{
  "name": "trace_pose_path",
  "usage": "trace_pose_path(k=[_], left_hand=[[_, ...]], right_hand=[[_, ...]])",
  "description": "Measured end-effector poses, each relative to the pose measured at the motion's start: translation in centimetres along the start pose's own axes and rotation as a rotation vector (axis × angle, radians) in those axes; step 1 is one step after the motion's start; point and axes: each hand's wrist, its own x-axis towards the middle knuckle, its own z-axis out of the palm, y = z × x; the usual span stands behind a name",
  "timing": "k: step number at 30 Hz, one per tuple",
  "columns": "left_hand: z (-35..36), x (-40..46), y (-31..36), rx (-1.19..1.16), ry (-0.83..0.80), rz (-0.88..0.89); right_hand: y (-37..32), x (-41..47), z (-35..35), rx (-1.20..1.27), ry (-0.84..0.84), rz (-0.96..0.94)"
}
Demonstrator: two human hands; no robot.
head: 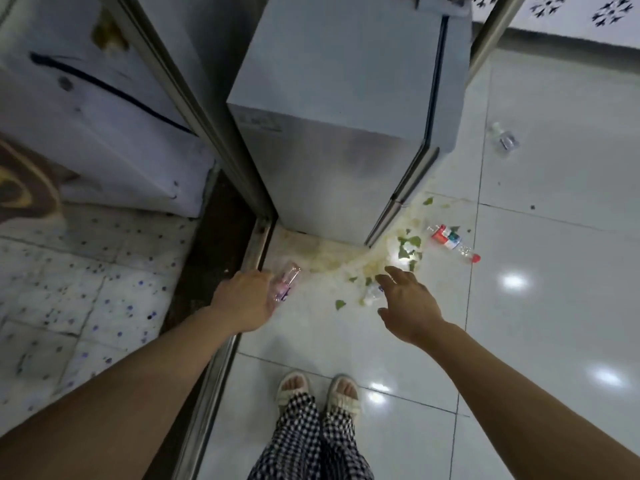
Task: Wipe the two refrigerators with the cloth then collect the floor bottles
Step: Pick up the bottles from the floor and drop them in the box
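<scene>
The silver refrigerator [332, 109] stands on the glossy white tiled floor [554, 306], its near corner just beside the metal door track [221, 358] that runs from the lower edge up past its left side. Across the track, on the speckled tile [69, 289], the white refrigerator [104, 140] sits well apart from the hands. Open floor spreads to the right of the silver unit and toward the person's sandalled feet [318, 393] and checked trousers [311, 445].

The left hand [246, 299] is closed around a clear bottle with pink print [285, 282], held near the track at the foot of the silver refrigerator's near corner; whether the bottle touches the floor cannot be told. The right hand [408, 306] hangs with fingers spread and parted, gripping nothing, directly above a small clear bottle with a white cap [370, 294] lying on the floor.

Between the hands and the refrigerator base lies a yellowish spill [346, 261] with scattered green leaf scraps [408, 247], some touching the small bottle's surroundings. To the right of the scraps, a bottle with a red and white label and red cap [452, 241] lies on its side on open tile. Farther off, near the refrigerator's right door edge, a clear bottle [505, 137] lies alone.
</scene>
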Motion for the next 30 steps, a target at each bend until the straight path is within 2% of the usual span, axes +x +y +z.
trace_pose_path(k=[9,13,22,27,30], left_hand=[[15.5,11.1,-2.9,-0.044,-0.044,-0.095],[21.9,17.0,-4.6,-0.097,-0.02,-0.09],[33.8,28.5,-9.0,-0.065,0.08,-0.191],[37.3,32.9,-10.6,-0.109,0.13,-0.311],[38.6,34.9,-11.0,-0.11,0.141,-0.306]], right_hand=[[3.3,8.9,15.1,0.088,-0.051,0.122],[4.4,13.8,22.1,0.136,-0.019,0.195],[7.6,23.3,35.8,0.206,0.121,0.37],[9.7,28.2,39.5,0.243,0.259,0.487],[10.8,30.8,40.7,0.264,0.326,0.608]])
